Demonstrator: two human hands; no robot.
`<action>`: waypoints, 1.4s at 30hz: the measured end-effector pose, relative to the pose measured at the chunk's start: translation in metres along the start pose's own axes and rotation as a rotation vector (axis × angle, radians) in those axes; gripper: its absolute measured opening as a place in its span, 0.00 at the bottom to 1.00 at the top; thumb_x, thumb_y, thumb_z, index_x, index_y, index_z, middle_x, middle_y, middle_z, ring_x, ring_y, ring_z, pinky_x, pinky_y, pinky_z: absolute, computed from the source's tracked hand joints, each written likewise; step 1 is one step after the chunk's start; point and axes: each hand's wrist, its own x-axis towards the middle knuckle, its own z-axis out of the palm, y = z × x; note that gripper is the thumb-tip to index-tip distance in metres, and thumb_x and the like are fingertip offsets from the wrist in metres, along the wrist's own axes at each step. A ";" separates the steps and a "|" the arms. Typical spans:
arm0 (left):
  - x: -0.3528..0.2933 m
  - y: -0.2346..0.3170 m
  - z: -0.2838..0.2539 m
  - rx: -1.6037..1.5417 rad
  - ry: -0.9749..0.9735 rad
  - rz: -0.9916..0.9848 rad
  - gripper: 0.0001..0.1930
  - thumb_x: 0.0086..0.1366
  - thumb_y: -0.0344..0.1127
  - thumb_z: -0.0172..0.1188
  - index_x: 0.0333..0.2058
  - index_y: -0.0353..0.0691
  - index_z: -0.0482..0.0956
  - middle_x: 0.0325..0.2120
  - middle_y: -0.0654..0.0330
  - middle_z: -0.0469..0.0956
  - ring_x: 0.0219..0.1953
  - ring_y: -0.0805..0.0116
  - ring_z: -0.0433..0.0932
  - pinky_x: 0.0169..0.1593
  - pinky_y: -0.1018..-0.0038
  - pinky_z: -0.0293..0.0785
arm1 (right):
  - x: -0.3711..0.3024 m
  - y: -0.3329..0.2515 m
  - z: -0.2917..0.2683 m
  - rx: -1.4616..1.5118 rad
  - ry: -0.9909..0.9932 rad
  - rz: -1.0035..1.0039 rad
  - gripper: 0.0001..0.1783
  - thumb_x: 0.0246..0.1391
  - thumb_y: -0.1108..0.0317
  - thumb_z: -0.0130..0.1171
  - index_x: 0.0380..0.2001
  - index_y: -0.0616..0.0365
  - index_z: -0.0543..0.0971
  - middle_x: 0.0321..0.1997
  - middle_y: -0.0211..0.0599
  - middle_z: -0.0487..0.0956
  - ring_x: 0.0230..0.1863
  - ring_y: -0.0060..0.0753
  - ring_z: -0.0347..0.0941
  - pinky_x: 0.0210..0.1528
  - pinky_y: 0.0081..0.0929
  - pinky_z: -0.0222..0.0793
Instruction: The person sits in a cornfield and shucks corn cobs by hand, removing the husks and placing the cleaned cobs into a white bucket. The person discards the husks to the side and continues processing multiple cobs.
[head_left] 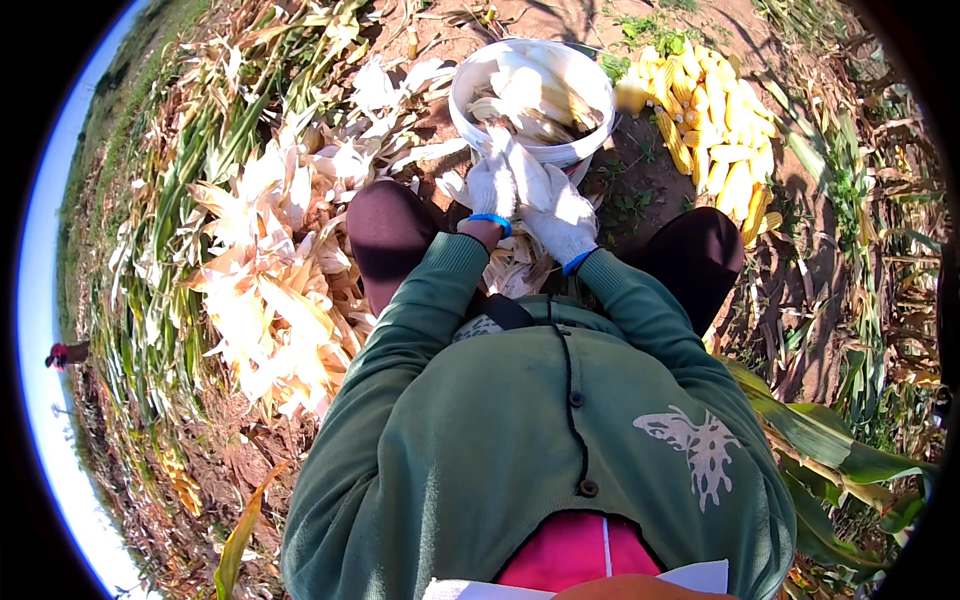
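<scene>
My left hand (491, 188) and my right hand (560, 218), both in white gloves with blue cuffs, are close together between my knees, at the near rim of a white bucket (568, 153). Their fingers look closed around a pale, husk-covered ear of corn (520, 165), which blends with the gloves, so its outline is hard to make out. Inside the bucket lie several ears in pale husks (535, 95). Loose dry husks (515, 268) lie on the ground below my hands.
A big heap of dry husks (270, 270) spreads to the left. Bare yellow ears of corn (720, 125) are piled right of the bucket. Cut stalks and leaves (845, 450) lie along both sides on brown soil (640, 150). Another person (68, 354) is far off at the left edge.
</scene>
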 end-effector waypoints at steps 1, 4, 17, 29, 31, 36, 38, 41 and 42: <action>-0.001 0.000 -0.002 0.006 0.009 -0.052 0.27 0.71 0.50 0.45 0.28 0.28 0.77 0.19 0.61 0.75 0.23 0.74 0.71 0.27 0.72 0.67 | -0.005 -0.011 -0.004 0.007 0.013 0.008 0.42 0.43 0.52 0.64 0.61 0.55 0.64 0.55 0.49 0.74 0.54 0.51 0.72 0.55 0.40 0.69; -0.010 0.019 0.008 0.016 0.004 -0.153 0.26 0.71 0.49 0.45 0.29 0.29 0.77 0.22 0.60 0.76 0.25 0.72 0.73 0.28 0.72 0.68 | 0.001 0.008 0.008 -0.026 0.102 0.022 0.41 0.44 0.51 0.64 0.60 0.56 0.65 0.54 0.50 0.75 0.53 0.50 0.73 0.55 0.38 0.69; -0.026 0.030 0.034 -0.433 0.012 -0.259 0.18 0.70 0.43 0.46 0.34 0.32 0.77 0.25 0.62 0.74 0.26 0.72 0.73 0.33 0.72 0.74 | 0.050 0.045 0.009 0.430 0.337 -0.076 0.21 0.52 0.61 0.64 0.47 0.61 0.77 0.42 0.41 0.81 0.43 0.32 0.78 0.46 0.28 0.73; -0.030 0.054 0.014 -0.177 -0.275 -0.042 0.20 0.72 0.44 0.45 0.45 0.33 0.78 0.33 0.63 0.78 0.36 0.76 0.74 0.41 0.78 0.70 | 0.049 0.041 0.003 1.355 -0.181 0.351 0.26 0.59 0.54 0.59 0.54 0.59 0.72 0.46 0.36 0.78 0.45 0.33 0.75 0.47 0.31 0.73; -0.035 0.047 0.018 -0.260 -0.317 -0.169 0.19 0.72 0.43 0.44 0.45 0.33 0.77 0.35 0.62 0.77 0.37 0.75 0.74 0.40 0.78 0.70 | 0.054 0.049 0.003 1.321 -0.132 0.351 0.24 0.58 0.54 0.60 0.50 0.61 0.76 0.43 0.36 0.79 0.41 0.30 0.76 0.44 0.28 0.72; -0.025 0.039 0.021 -0.835 -0.231 -0.380 0.16 0.72 0.41 0.46 0.43 0.33 0.72 0.35 0.54 0.78 0.43 0.59 0.78 0.51 0.63 0.74 | 0.065 0.048 0.007 1.000 0.158 0.363 0.24 0.57 0.51 0.60 0.43 0.63 0.79 0.39 0.35 0.79 0.35 0.27 0.74 0.36 0.27 0.71; -0.028 0.039 0.024 -0.765 -0.312 -0.365 0.16 0.73 0.43 0.45 0.39 0.34 0.73 0.35 0.53 0.78 0.45 0.59 0.77 0.50 0.64 0.74 | 0.070 0.055 0.002 0.951 0.234 0.451 0.29 0.55 0.47 0.61 0.43 0.67 0.79 0.40 0.38 0.79 0.34 0.28 0.74 0.36 0.28 0.71; -0.039 0.059 0.030 -0.671 -0.306 -0.392 0.20 0.73 0.44 0.44 0.28 0.36 0.73 0.25 0.57 0.75 0.34 0.66 0.75 0.46 0.68 0.75 | 0.085 0.072 -0.015 0.723 0.365 0.560 0.40 0.49 0.40 0.62 0.42 0.76 0.77 0.39 0.50 0.80 0.39 0.39 0.77 0.40 0.32 0.72; -0.043 0.065 0.034 -0.643 -0.283 -0.410 0.23 0.74 0.44 0.43 0.23 0.36 0.72 0.20 0.60 0.73 0.28 0.69 0.74 0.44 0.70 0.75 | 0.090 0.078 -0.020 0.622 0.402 0.593 0.44 0.47 0.37 0.63 0.41 0.79 0.76 0.38 0.56 0.80 0.41 0.43 0.79 0.42 0.35 0.72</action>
